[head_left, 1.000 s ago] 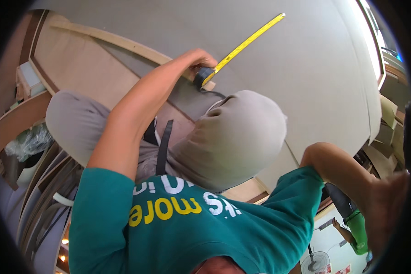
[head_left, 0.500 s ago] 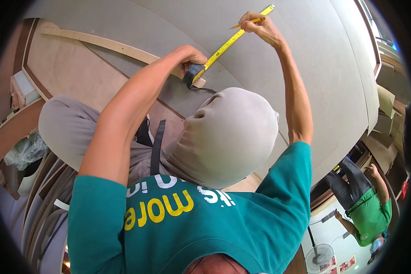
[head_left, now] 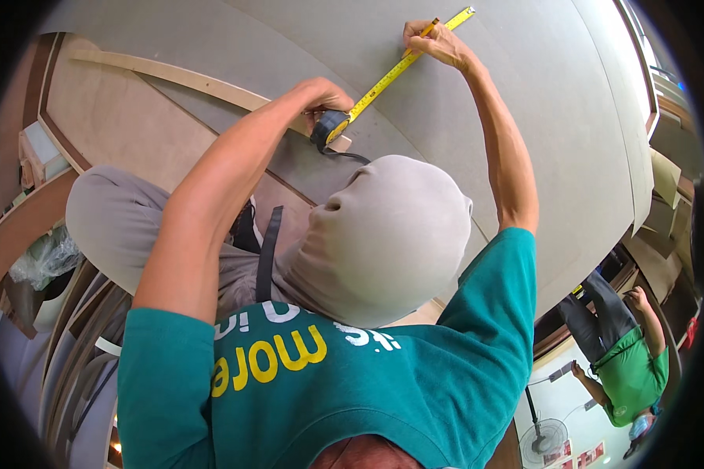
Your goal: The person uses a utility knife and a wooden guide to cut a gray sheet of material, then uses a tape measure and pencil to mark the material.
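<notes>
My left hand [head_left: 326,98] is closed around the black-and-yellow case of a tape measure [head_left: 333,127]. Its yellow blade [head_left: 382,84] runs out up and to the right across a large grey panel [head_left: 540,133], ending past my other hand. In my right hand [head_left: 440,45] is a yellow pencil [head_left: 429,29], held slanted with its lower end beside the blade's edge. The fingers there partly cover both pencil and blade. Below the case trails a black strap [head_left: 344,155]. A long, thin wooden strip [head_left: 176,75] reaches to just under the case.
My bent knee in grey trousers [head_left: 395,234] rises close to the panel. Light brown boards [head_left: 125,117] lie to the left, with curved strips [head_left: 78,367] stacked below them. Another person in a green shirt [head_left: 632,377] stands at lower right, near a fan [head_left: 544,442].
My right hand has shifted slightly left and turned the pencil from nearly level to steeply slanted, its lower end now at the blade. The left hand and tape case have barely moved.
</notes>
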Demonstrator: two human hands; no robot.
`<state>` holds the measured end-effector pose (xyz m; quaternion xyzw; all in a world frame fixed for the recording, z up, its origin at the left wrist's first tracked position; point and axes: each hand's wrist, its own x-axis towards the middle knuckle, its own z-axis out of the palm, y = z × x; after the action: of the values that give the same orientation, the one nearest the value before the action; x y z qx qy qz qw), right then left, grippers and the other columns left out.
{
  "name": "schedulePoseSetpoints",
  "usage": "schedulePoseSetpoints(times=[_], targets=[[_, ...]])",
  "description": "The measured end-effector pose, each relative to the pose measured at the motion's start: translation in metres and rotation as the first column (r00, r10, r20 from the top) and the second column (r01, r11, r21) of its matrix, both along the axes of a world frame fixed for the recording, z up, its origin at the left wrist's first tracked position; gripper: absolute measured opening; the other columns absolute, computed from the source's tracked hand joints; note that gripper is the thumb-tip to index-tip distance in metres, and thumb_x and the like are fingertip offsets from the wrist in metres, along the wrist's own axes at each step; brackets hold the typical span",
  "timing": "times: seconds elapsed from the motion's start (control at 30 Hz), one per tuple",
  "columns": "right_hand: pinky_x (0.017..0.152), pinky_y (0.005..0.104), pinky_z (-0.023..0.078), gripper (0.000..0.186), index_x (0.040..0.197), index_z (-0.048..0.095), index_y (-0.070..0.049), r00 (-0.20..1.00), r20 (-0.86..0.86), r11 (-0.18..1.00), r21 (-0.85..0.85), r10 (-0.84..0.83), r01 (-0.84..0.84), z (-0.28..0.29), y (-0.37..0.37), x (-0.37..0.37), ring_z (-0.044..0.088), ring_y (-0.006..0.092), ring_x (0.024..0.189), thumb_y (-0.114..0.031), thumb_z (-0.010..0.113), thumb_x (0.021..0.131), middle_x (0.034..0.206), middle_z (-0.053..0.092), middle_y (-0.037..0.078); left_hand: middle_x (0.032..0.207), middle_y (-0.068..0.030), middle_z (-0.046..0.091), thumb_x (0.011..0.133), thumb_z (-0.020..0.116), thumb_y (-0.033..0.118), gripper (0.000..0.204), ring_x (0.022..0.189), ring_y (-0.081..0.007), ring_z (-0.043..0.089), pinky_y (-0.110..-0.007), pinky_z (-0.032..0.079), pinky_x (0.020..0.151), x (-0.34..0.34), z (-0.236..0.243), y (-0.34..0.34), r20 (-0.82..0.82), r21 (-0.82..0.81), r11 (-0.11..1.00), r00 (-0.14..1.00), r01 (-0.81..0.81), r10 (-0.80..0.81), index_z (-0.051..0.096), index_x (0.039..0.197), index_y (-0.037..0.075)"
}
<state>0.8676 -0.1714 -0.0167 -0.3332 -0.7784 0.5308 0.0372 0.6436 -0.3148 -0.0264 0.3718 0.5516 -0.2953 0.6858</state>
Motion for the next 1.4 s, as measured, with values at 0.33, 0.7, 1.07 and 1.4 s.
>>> schedulePoseSetpoints(times=[0.33,0.7,1.07,1.4], targets=[[0.065,0.0308,0.047,0.023,0.075,0.057,-0.006,1.000,0.013,1.000,0.016,0.013,-0.013,-0.009,0.001,0.003,0.059,0.0131,0.072,-0.028,0.054,0.084,0.075,0.066,0.003,0.087,-0.0127,0.066,0.096,0.052,0.038,0.038,0.070,-0.0222,0.065,-0.042,0.058,0.057,0.001,0.003,0.003,-0.011,-0.009,1.000,0.999,0.030,-0.030,0.060,0.112,0.005],[0.065,0.0325,0.050,0.026,0.079,0.062,-0.006,0.999,0.034,0.995,0.092,0.025,-0.028,-0.011,-0.002,0.002,0.064,0.0150,0.072,-0.031,0.054,0.084,0.074,0.069,0.005,0.089,-0.0131,0.068,0.092,0.052,0.035,0.035,0.072,-0.0221,0.068,-0.042,0.060,0.060,0.001,0.011,0.001,-0.018,0.024,0.999,1.000,0.025,-0.025,0.062,0.107,0.005],[0.071,0.0323,0.052,0.024,0.081,0.060,-0.005,0.998,0.042,0.998,0.040,0.038,-0.039,-0.008,0.000,0.005,0.065,0.0165,0.075,-0.027,0.053,0.087,0.080,0.070,0.005,0.095,-0.0156,0.068,0.093,0.053,0.036,0.040,0.076,-0.0241,0.068,-0.045,0.060,0.062,0.002,0.010,0.001,-0.011,0.003,1.000,1.000,0.018,-0.018,0.062,0.112,0.002],[0.071,0.0310,0.051,0.023,0.083,0.062,-0.005,0.999,-0.002,0.999,0.001,0.036,-0.036,-0.010,0.000,0.006,0.065,0.0160,0.077,-0.026,0.054,0.087,0.083,0.070,0.005,0.079,-0.0094,0.067,0.087,0.051,0.029,0.025,0.067,-0.0197,0.068,-0.041,0.061,0.058,0.002,0.015,0.001,-0.033,0.055,0.998,0.999,0.014,-0.013,0.064,0.087,0.008]])
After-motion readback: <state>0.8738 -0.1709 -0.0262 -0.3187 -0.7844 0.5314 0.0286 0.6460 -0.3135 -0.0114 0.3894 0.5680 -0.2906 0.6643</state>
